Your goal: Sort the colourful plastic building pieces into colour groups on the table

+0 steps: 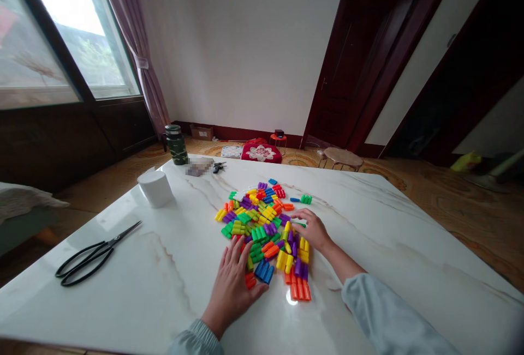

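A heap of small coloured plastic blocks (pixel 266 224) lies spread on the white marble table (pixel 388 246). My left hand (pixel 233 284) rests flat at the near left edge of the heap, fingers stretched out over a red and a blue block. My right hand (pixel 313 229) lies on the heap's right side, fingers curved over several blocks, palm down. A green block (pixel 305 199) sits apart just beyond the right hand. Neither hand lifts anything.
Black scissors (pixel 96 254) lie at the table's left. A white cylinder (pixel 155 188), a dark green bottle (pixel 176 145) and keys (pixel 218 167) stand at the far left corner. On the floor beyond are a red cushion (pixel 261 152) and a low stool (pixel 341 157).
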Available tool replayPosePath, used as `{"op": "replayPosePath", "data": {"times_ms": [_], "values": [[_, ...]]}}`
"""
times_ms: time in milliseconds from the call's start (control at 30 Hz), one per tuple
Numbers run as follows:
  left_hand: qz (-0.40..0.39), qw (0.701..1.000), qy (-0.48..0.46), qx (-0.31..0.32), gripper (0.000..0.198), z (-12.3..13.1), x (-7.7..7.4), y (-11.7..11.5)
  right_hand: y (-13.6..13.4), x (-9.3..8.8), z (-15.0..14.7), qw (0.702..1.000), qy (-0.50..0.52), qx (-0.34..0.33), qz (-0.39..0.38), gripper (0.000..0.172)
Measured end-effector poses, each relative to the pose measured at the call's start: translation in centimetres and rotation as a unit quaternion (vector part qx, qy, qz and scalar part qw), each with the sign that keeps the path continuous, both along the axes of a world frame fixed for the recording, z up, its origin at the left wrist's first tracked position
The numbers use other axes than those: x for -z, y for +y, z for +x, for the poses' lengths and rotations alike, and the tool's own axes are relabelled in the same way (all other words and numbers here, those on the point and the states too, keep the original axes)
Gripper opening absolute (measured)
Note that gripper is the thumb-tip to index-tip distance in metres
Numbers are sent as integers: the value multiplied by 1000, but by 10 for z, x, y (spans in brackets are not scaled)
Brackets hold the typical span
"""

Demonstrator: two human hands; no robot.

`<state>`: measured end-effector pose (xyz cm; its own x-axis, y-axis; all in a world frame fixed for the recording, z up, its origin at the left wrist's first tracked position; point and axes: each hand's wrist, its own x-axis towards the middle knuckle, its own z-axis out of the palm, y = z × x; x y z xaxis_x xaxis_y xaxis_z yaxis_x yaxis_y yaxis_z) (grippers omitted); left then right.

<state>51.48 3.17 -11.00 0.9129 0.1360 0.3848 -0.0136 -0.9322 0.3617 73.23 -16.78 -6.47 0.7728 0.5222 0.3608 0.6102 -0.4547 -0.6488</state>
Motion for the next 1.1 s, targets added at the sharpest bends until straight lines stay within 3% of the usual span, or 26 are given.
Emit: {"op": "replayPosePath", "data": {"times_ms": [100, 200, 400, 700, 800, 900, 1000, 1100], "values": [[-4, 1000, 2, 0, 87, 0, 0, 0, 28, -13, -29, 998, -27, -58, -9, 19], [-8, 1000, -7, 4, 88, 0, 1, 1, 57, -22, -56, 990, -63, -100, -78, 28], [-4, 1000, -5, -2, 89, 0, 2, 1, 102, -27, -82, 957, -60, -5, -284, 32], [-2, 1000, -7, -2, 97, 2, 3, 1, 124, -29, -88, 934, -88, -6, -348, 28], [2, 1000, -17, 2, 95, 2, 4, 2, 119, -26, -87, 947, -106, 3, -302, 26], [6, 1000, -26, 5, 91, 2, 3, 2, 106, -23, -81, 975, -91, 34, -202, 30], [3, 1000, -22, 5, 91, 2, 2, 1, 82, -17, -64, 996, -17, 81, -25, 35], [-1, 1000, -15, -3, 92, 1, 2, 1, 49, -12, -34, 962, 143, 150, 177, 40]]}}
